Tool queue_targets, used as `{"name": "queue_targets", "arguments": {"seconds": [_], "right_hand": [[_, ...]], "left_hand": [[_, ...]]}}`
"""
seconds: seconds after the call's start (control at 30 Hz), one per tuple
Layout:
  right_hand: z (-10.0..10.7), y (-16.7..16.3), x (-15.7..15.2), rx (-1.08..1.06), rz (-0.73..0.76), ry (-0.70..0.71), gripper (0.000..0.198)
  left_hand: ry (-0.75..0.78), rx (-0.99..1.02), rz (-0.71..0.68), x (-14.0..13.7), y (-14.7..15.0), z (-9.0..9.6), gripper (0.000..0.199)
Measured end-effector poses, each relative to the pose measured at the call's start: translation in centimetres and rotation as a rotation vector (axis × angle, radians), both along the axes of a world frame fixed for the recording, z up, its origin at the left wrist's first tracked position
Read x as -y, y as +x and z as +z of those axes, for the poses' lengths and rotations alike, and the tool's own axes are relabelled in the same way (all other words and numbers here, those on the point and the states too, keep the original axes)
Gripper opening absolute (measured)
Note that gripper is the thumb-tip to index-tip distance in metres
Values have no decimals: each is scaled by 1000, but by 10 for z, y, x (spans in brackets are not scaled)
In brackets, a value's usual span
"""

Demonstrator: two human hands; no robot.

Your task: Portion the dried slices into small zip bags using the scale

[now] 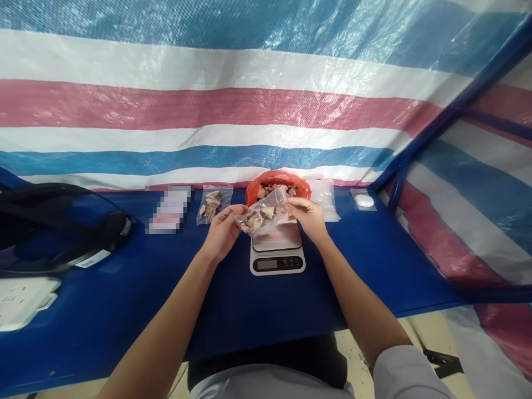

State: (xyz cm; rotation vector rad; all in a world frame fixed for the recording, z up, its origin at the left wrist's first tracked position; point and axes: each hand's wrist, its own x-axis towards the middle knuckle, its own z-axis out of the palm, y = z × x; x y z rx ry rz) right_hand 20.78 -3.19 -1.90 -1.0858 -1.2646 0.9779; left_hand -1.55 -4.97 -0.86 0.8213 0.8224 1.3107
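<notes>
A clear zip bag (266,213) with several dried brown-and-cream pieces in it is stretched between my two hands, tilted above a kitchen scale (277,265). My left hand (224,230) pinches its lower left end. At the upper right end, my right hand (306,216) has its fingers closed on the bag's edge. The scale's metal plate is partly covered by the bag, and its display looks blank. Just behind, a red plastic bag (277,177) stands open with more of the dried pieces inside.
Left of the red bag lies another filled clear bag (213,205), beside a blurred-out paper (170,209). Flat clear bags (325,200) lie to the right, then a white oval object (364,200). A black strapped item (103,238) and a white power strip (27,299) occupy the left side.
</notes>
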Motion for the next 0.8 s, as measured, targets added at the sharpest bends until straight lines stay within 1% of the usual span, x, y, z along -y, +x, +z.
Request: {"name": "queue_targets", "arguments": {"seconds": [0.07,0.13,0.2,0.27,0.33,0.4,0.43,0.53,0.63,0.7,0.8], "right_hand": [[1,2,-1,6,-4,-57,36],[2,4,-1,14,0,-101,38],[3,4,-1,29,16,-124,39],[5,3,-1,38,33,-114,38],[8,2,-1,36,63,-88,38],[10,0,-1,31,90,-70,39],[10,-1,-1,32,100,-65,39],[11,-3,-3,47,116,-43,40],[11,-4,-5,81,143,12,38],[14,-3,-6,119,163,58,34],[19,-2,-8,178,176,117,25]], "left_hand": [[51,-63,58,-4,-6,0,31],[141,-160,149,-6,-12,1,32],[264,-327,267,-7,-16,4,31],[398,-555,357,-6,-18,11,28],[529,-780,386,-3,-16,19,26],[631,-952,337,-2,-9,28,24],[645,-991,281,-2,-5,32,25],[586,-1019,74,-6,9,40,30],[515,-1085,-10,-14,21,45,32],[438,-1101,-45,-18,26,46,37],[295,-994,-109,-24,30,46,43]]}}
